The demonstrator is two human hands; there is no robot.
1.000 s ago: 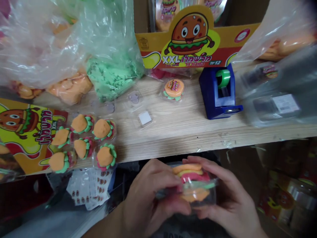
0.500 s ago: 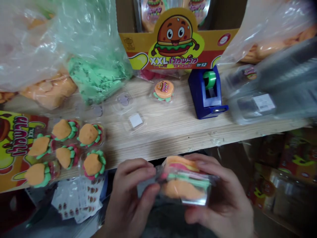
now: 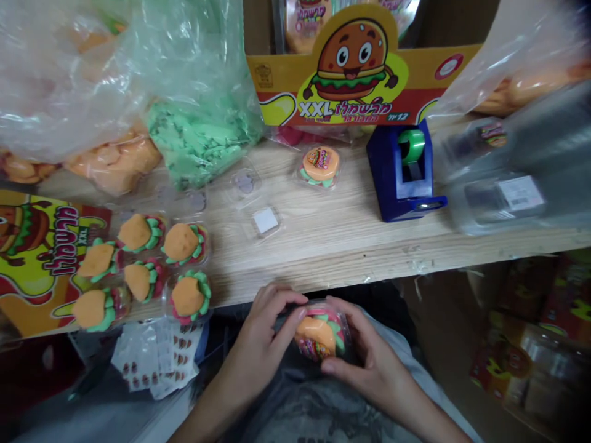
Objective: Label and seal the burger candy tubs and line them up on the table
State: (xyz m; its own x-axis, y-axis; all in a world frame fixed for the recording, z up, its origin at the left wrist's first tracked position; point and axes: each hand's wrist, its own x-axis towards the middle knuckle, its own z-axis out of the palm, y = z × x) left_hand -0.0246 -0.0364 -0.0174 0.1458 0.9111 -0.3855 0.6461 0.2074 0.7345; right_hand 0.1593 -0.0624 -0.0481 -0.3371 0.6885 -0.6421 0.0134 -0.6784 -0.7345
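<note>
Both of my hands hold a clear plastic tub with a burger-shaped orange, green and pink sweet [image 3: 321, 335] inside, just below the front edge of the wooden table [image 3: 323, 271]. A small printed label shows on the tub's lower side. My left hand [image 3: 263, 332] curls over its left side, and my right hand [image 3: 364, 357] cups its right side. Several more burger sweets in clear tubs [image 3: 159, 264] stand on a printed card [image 3: 46, 258] at the left. A labelled burger tub [image 3: 321, 166] sits farther back on the table.
A blue tape dispenser with green tape [image 3: 406, 172] stands back right, beside clear tubs [image 3: 494, 197]. Bags of green [image 3: 198, 141] and orange [image 3: 115, 163] sweets lie back left. A printed burger display box [image 3: 355, 67] stands behind. A sticker sheet [image 3: 159, 360] lies below the table edge.
The tub has turned in my hands, so its orange top and label now show instead of its layered side. My hands have drawn closer together and lower.
</note>
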